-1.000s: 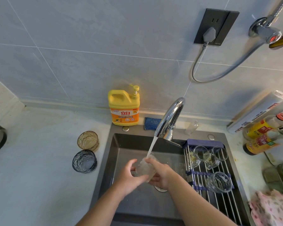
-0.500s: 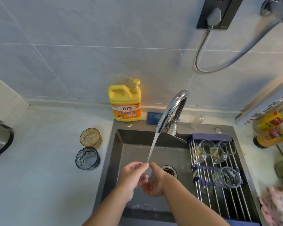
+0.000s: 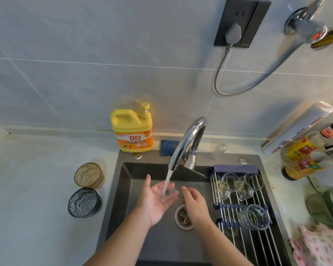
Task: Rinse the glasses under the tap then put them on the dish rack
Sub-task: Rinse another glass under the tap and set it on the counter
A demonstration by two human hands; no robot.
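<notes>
Over the dark grey rectangular sink (image 3: 123, 198) the left hand (image 3: 156, 202) lies palm up with its fingers spread and slightly cupped, and a small clear glass (image 3: 166, 193) rests on its side across the fingers, directly under the stream of water (image 3: 167, 179) that falls from the curved chrome tap (image 3: 186, 141). The right hand (image 3: 194, 204) hangs just beside it, palm down, fingers loosely spread and holding nothing, apart from the glass and above the round metal drain (image 3: 183, 217). On the right side of the sink a roll-up dish rack of steel rods with blue bands (image 3: 238, 223) spans the basin; two small clear stemmed glasses (image 3: 236, 184) lie on their sides near its far end, touching each other, and a larger clear textured tumbler (image 3: 253, 216) lies on its side nearer the camera. On the pale counter (image 3: 37, 189) left of the sink stand an amber textured glass (image 3: 88, 175) and, just nearer, a smoky blue textured glass (image 3: 85, 202), both upright and close together. A yellow dish-soap jug with a pump and orange label (image 3: 132, 129) stands at the back edge of the sink against the grey tiled wall (image 3: 85, 64), with a blue scrubbing cloth (image 3: 169, 147) beside it behind the tap
</notes>
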